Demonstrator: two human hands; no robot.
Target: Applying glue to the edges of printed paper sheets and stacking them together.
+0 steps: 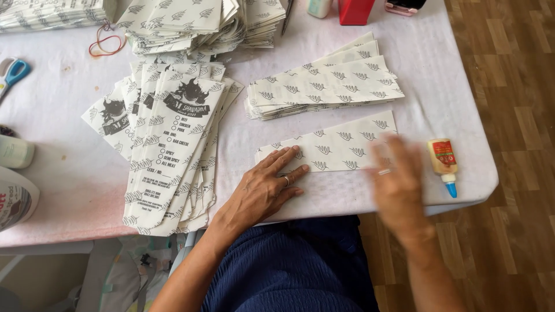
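A long white paper sheet with a grey leaf pattern [335,144] lies flat near the front edge of the white-covered table [63,179]. My left hand [263,188] rests flat with spread fingers on its left end. My right hand [399,179], blurred by motion, lies open over the sheet's right end, holding nothing. A small glue bottle with a blue tip [444,164] lies just right of that hand.
A stack of the same leaf-patterned sheets [324,86] sits behind. A fanned pile of printed paper bags [167,144] lies at left, with more piles [191,23] at the back. Scissors [11,75], a rubber band [104,41] and a red box [354,10] are around.
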